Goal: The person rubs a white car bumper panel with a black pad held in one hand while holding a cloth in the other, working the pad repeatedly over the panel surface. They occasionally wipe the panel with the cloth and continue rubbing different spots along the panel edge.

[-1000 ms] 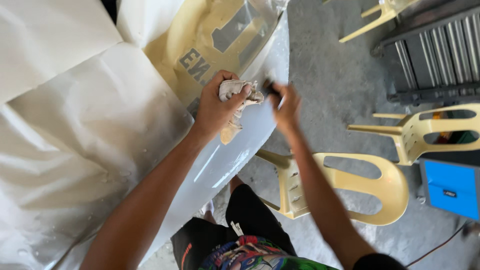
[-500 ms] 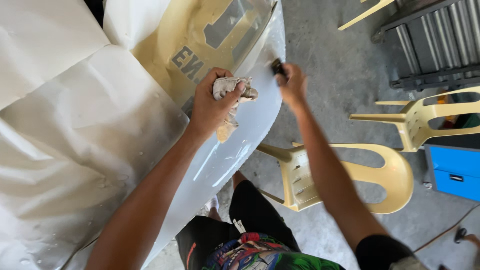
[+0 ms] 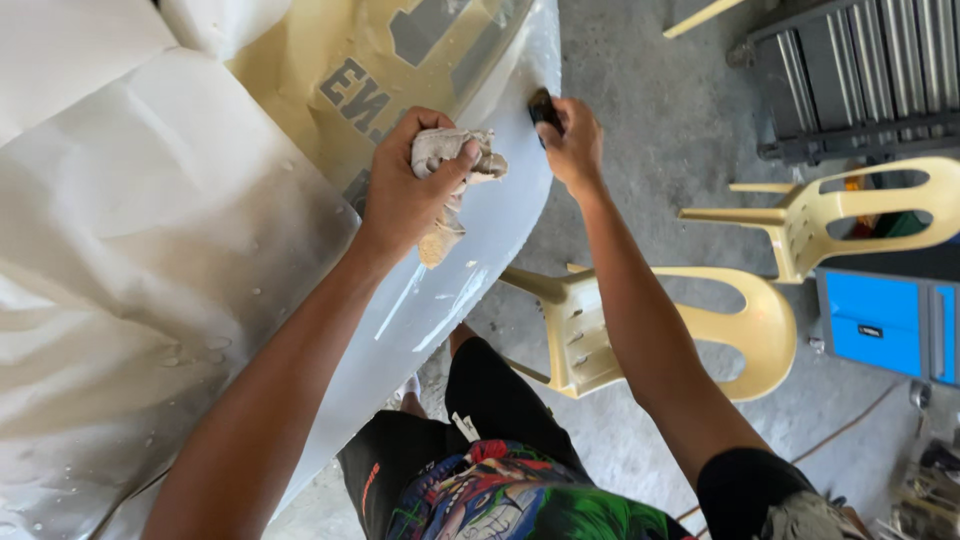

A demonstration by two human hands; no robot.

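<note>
Rag [image 3: 455,160] first: one crumpled, dirty cloth sits bunched in the left hand [image 3: 405,190], pressed on the pale grey car panel [image 3: 480,250]. Its fingers are curled tight around the rag, and a loose end hangs down under the thumb. That arm reaches up and forward from the bottom left, almost straight.

From the head camera, the right hand [image 3: 570,145] grips one small dark sanding block [image 3: 543,108], held against the edge of the same panel. Its fingers are wrapped around the block, and the arm is bent a little at the elbow.

White masking paper [image 3: 130,230] covers the car to the left. Two cream plastic chairs stand on the concrete floor [image 3: 640,60], one near [image 3: 640,330] beside the person's legs, one farther [image 3: 830,215] right. One blue box [image 3: 885,325] sits by the farther chair.
</note>
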